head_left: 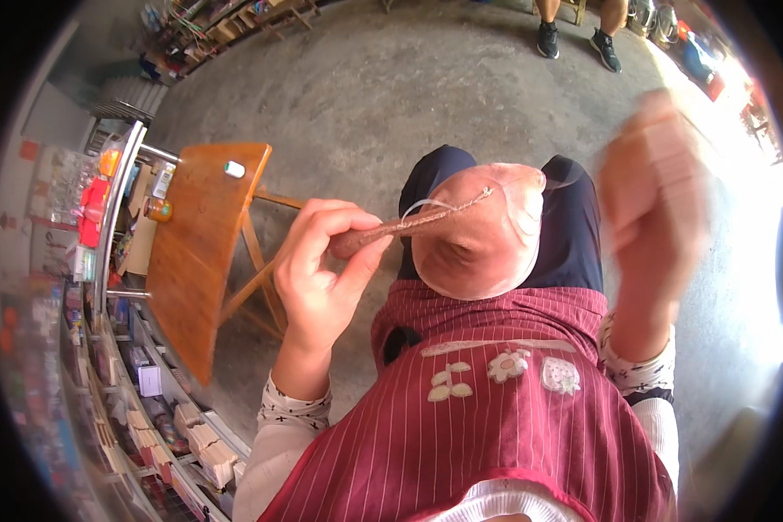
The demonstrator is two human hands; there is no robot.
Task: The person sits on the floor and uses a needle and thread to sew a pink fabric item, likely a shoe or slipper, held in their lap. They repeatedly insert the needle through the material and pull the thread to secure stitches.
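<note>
My left hand [324,261] is closed, pinching a brown tapered piece [365,237] between thumb and fingers. Its thick end sits by the palm, and its thin, rope-like tip points up to the right. A pale thread [422,205] loops near the middle of it. Below the tip, a round, pinkish, see-through piece [487,261] rests on my lap; I cannot tell whether it is a dish or a bag. Out to the right my right hand [657,183] is raised and smeared by motion, so its fingers and anything in them cannot be made out.
A wooden folding table [204,252] stands at left, with a thread spool [234,169] and a jar [158,209] on it. Goods fill the shelves [148,426] at lower left. Another person's shoes [606,50] are on the concrete floor [339,104] at the far right.
</note>
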